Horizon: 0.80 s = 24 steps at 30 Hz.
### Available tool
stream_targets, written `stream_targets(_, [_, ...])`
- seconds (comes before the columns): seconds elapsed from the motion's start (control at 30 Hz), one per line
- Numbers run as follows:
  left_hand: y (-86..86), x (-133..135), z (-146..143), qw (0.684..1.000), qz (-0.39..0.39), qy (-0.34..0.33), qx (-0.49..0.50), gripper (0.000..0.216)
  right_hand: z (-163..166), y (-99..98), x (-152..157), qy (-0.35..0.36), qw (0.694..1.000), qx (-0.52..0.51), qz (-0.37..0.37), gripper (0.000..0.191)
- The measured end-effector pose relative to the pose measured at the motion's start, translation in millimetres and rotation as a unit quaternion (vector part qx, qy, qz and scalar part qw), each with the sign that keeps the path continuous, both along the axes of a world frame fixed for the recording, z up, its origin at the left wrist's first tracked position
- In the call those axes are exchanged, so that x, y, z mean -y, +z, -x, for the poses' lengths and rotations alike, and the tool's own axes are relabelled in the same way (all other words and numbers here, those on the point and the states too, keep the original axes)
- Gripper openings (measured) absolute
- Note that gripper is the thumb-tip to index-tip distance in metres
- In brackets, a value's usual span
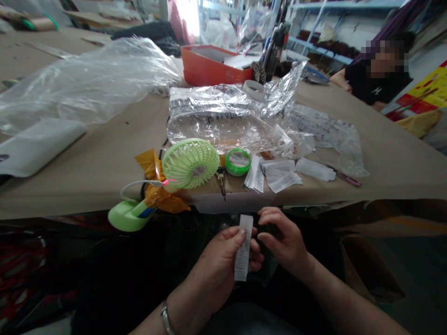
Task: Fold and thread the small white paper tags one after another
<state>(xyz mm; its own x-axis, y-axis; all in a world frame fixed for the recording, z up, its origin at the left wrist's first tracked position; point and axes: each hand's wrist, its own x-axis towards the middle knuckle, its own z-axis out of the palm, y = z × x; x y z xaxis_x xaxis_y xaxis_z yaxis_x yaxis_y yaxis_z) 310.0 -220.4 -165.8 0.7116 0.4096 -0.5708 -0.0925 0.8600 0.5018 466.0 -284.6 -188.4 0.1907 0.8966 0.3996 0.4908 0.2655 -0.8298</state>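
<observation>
My left hand point(223, 258) is closed on a narrow white paper strip point(243, 253) with printed rows, held upright below the table's front edge. My right hand point(284, 239) is curled right beside it, fingertips near the strip's top and around something dark that I cannot make out. More white printed strips point(275, 174) lie in a loose pile on the table just above my hands. A small green round tin point(238, 162) sits left of that pile.
A light green handheld fan point(190, 164) taped with yellow tape stands at the table edge. Crumpled clear plastic bags point(230, 116) cover the middle, an orange box point(213, 65) behind. A white pad point(35, 146) lies left. Another person point(379, 77) sits at far right.
</observation>
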Motion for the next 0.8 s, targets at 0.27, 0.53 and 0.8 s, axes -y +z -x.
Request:
stream_targets(0.27, [1.9,6.8,6.2,0.995,-0.045,-0.086,-0.023,0.025,-4.0,-16.3,-13.9,0.258,0.850,-0.377,0.262,0.049])
stream_targets(0.53, [-5.4,11.3,9.8,0.993,-0.049,-0.109,0.003,0.023,-3.7,-17.2,-18.0,0.285,0.828,-0.398,0.273,0.034])
stream_targets(0.8, [-6.0,7.1,11.8,0.998,-0.041,-0.055,-0.014,0.020,3.6,5.9,-3.2,0.080,0.981,-0.092,0.150,0.037])
